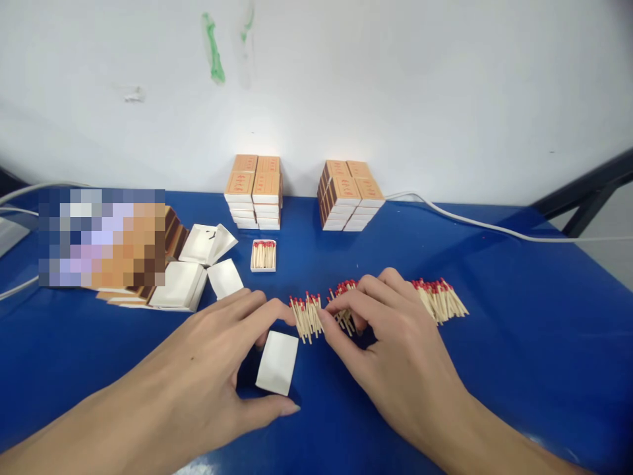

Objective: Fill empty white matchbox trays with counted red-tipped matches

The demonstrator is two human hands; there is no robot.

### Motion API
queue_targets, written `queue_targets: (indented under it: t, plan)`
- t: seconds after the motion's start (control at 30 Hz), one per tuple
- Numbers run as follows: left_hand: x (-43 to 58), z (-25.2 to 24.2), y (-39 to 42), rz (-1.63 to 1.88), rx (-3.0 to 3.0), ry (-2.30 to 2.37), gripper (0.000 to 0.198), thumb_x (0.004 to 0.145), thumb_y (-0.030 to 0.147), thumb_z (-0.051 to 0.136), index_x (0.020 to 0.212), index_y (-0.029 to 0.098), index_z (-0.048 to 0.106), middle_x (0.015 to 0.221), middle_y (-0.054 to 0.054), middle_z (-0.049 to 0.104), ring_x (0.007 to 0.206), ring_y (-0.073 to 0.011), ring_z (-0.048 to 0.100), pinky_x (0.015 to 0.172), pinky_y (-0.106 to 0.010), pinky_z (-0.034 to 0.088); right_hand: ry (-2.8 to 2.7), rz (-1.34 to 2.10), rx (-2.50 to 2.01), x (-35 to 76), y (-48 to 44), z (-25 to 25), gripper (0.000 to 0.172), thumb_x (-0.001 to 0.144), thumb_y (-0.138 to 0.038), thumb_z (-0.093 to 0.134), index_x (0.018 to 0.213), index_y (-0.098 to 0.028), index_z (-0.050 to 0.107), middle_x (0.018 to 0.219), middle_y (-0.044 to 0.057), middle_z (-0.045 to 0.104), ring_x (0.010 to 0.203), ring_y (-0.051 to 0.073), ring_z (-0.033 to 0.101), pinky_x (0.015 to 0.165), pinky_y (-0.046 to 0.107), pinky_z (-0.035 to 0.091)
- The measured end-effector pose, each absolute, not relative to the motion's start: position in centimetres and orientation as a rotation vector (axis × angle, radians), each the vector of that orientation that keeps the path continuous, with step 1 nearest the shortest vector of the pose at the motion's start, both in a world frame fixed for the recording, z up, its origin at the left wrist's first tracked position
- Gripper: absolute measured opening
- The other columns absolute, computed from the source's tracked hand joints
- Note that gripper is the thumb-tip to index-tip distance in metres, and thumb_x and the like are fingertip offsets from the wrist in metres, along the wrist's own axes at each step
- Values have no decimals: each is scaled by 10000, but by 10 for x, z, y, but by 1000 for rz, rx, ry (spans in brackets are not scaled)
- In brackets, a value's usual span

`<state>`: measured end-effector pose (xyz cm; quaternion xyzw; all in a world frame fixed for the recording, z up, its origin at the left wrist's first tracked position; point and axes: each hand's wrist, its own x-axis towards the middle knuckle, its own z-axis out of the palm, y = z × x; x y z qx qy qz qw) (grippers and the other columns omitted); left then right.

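My left hand (217, 356) is open, its thumb and index finger spread around an empty-looking white matchbox tray (277, 363). The tray lies slightly tilted; I cannot tell whether the thumb touches its near edge. The left index fingertip meets the left end of a small group of red-tipped matches (306, 318). At that group's right side, the thumb and index finger of my right hand (380, 336) are pinched together on the matches. More loose matches (442, 300) lie in a row under and beyond the right hand, which partly hides them.
A filled matchbox tray (264, 256) stands farther back. Two stacks of matchboxes, left (253, 191) and right (350, 195), stand by the wall. White trays (178, 285) pile up at left beside a blurred patch. A cable (459, 221) crosses the blue table (519, 330).
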<state>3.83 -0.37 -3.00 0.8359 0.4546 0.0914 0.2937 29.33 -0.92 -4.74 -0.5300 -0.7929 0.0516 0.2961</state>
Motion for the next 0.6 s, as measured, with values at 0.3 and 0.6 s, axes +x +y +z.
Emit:
queue_targets:
  t: [0.3, 0.6]
  plan:
    - [38, -29, -5, 255, 2253, 1199, 570, 895, 392, 936, 1357, 374, 603, 1212, 14, 687, 1084, -232, 699, 855, -341, 570, -2137, -78, -1441, 300, -8, -46, 168, 1049, -134, 710, 899, -204, 736, 806, 33, 617, 828, 244, 471, 757, 416, 393]
    - [39, -29, -4, 229, 2247, 1204, 570, 881, 395, 946, 1338, 376, 606, 1171, 21, 679, 1048, -227, 706, 780, -323, 566, -2145, -83, -1458, 300, -10, -47, 142, 1030, -131, 705, 922, -211, 748, 821, 42, 651, 844, 259, 500, 770, 426, 415]
